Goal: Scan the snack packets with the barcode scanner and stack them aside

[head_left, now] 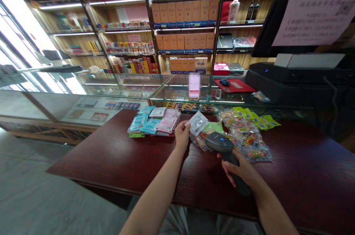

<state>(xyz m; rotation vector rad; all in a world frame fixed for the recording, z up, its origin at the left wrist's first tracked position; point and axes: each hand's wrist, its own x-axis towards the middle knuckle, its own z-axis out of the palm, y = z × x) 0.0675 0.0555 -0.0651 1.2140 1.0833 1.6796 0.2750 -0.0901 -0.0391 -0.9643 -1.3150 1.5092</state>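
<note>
My left hand (182, 134) pinches the lower left edge of a small white packet (198, 123) with a printed label, held a little above the table. My right hand (240, 168) is wrapped round the handle of a dark grey barcode scanner (220, 142), a blue light showing on its top. The scanner's head points toward the packet. Behind and below it lie a green packet (213, 127) and clear-wrapped snack packs (246, 137). To the left of my left hand, blue, pink and white packets (154, 121) lie in a pile.
The brown wooden table (116, 161) meets a glass display counter (130, 89). At the right stand a monitor (270, 27) with a paper notice and a black box-like machine (277, 79). A mouse (224, 82) rests on a red mat (241, 86). Shelves of boxes (184, 13) line the back.
</note>
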